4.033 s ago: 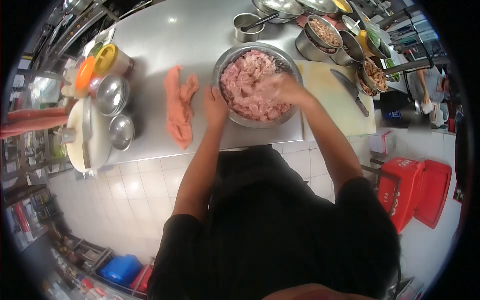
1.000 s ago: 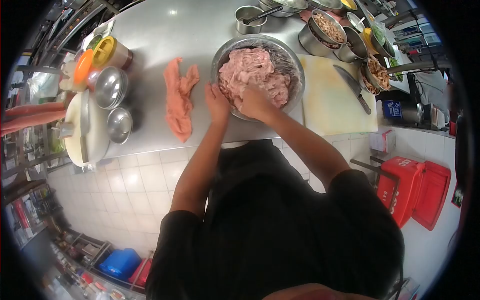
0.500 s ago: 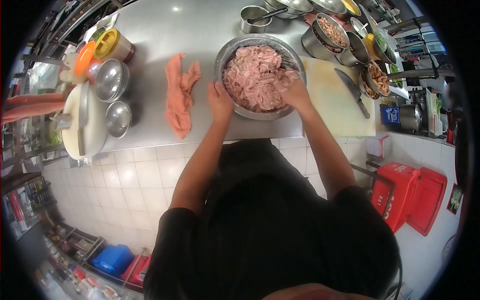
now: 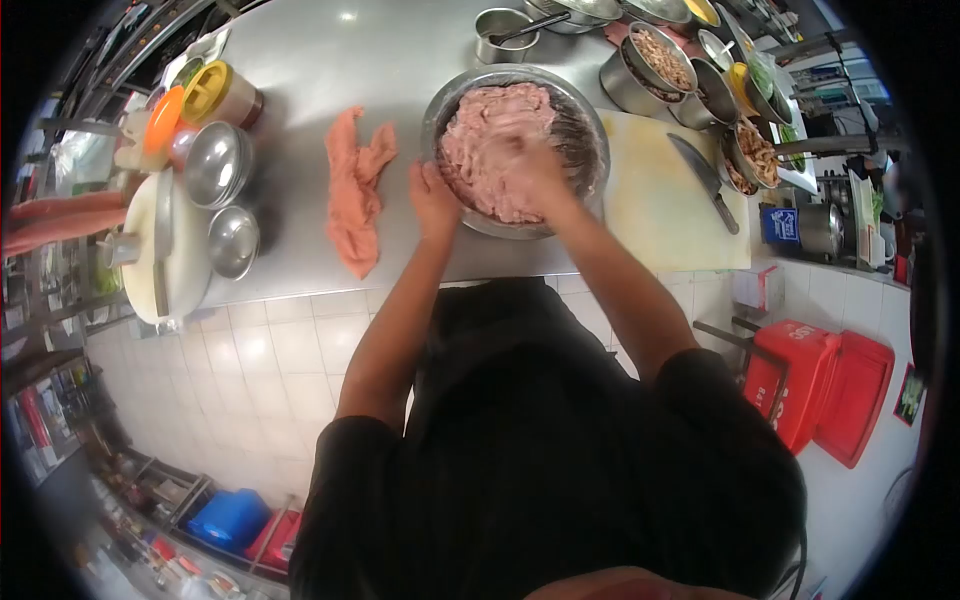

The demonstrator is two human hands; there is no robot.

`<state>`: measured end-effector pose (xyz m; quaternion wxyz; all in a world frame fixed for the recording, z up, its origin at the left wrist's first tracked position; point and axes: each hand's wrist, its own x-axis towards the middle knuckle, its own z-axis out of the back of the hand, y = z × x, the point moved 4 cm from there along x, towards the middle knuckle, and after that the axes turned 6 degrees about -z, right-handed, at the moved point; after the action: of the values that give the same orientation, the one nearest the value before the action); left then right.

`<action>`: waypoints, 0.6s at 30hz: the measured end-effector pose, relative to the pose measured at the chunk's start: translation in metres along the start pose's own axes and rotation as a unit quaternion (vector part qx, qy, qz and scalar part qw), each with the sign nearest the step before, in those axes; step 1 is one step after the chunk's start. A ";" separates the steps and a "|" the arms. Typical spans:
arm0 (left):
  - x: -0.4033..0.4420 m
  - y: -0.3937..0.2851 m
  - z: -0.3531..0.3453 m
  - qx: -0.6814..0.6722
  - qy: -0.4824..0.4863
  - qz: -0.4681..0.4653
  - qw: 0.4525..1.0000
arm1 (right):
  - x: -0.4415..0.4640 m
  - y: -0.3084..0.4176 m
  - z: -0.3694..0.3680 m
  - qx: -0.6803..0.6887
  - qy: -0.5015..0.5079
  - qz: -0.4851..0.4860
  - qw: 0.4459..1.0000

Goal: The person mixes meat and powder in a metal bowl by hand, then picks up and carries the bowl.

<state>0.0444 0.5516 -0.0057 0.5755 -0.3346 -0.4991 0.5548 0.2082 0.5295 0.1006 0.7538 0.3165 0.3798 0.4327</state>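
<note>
Left hand point(image 4: 437, 203) against metal bowl point(image 4: 585, 140), right hand point(image 4: 542, 180) angled inward at pink meat point(image 4: 480, 150), blurred, both hands' fingers unclear

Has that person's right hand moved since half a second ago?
Yes. Judged against the cutting board, the right hand has moved left, away from it, toward the middle of the bowl.
</note>
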 end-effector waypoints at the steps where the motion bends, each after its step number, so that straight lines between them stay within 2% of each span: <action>1: 0.002 0.008 -0.003 0.045 0.002 -0.035 0.998 | -0.001 0.002 -0.020 -0.101 -0.032 0.052 0.993; 2: 0.003 0.024 -0.007 0.090 0.003 -0.069 0.994 | 0.000 -0.005 -0.040 -0.203 -0.061 0.101 0.972; 3: 0.006 -0.001 -0.001 0.137 0.004 -0.100 0.985 | 0.003 -0.014 -0.050 -0.219 -0.011 0.094 0.971; 4: 0.001 -0.012 0.004 0.019 0.025 0.058 0.998 | 0.008 -0.021 -0.060 -0.233 0.041 0.087 0.968; 5: 0.000 -0.008 0.005 0.050 0.002 0.012 0.999 | 0.013 -0.030 -0.069 -0.246 0.094 0.082 0.961; 7: 0.000 0.009 -0.001 0.103 -0.043 -0.087 0.990 | 0.037 -0.059 -0.082 -0.300 0.130 0.131 0.936; 8: 0.001 0.012 -0.003 0.061 -0.020 -0.069 0.996 | 0.045 -0.066 -0.079 -0.327 0.140 0.155 0.922; 10: 0.005 0.013 -0.006 -0.023 0.021 -0.031 0.999 | 0.028 -0.031 -0.042 -0.354 0.193 0.239 0.883; 11: 0.003 0.009 -0.005 -0.020 0.026 -0.029 0.999 | 0.011 -0.010 -0.023 -0.366 0.225 0.279 0.859; 13: -0.002 0.000 -0.001 0.003 0.021 -0.037 0.999 | -0.009 0.010 0.019 -0.282 0.232 0.180 0.913; 15: -0.003 -0.004 0.001 0.055 -0.008 -0.080 0.995 | 0.020 -0.011 0.049 -0.216 0.163 0.269 0.924; 16: -0.003 -0.006 0.001 0.089 -0.026 -0.111 0.989 | 0.028 -0.008 0.065 -0.181 0.124 0.205 0.954; 17: -0.003 -0.008 0.001 0.066 -0.028 -0.074 0.995 | 0.035 -0.006 0.081 -0.144 0.081 0.139 0.976; 18: -0.003 -0.015 0.002 0.044 -0.028 -0.038 0.998 | 0.055 -0.023 0.086 -0.122 0.058 0.147 0.980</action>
<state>0.0477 0.5458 0.0086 0.5958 -0.2741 -0.5027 0.5632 0.3087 0.5558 0.1098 0.6917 0.2491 0.3165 0.5994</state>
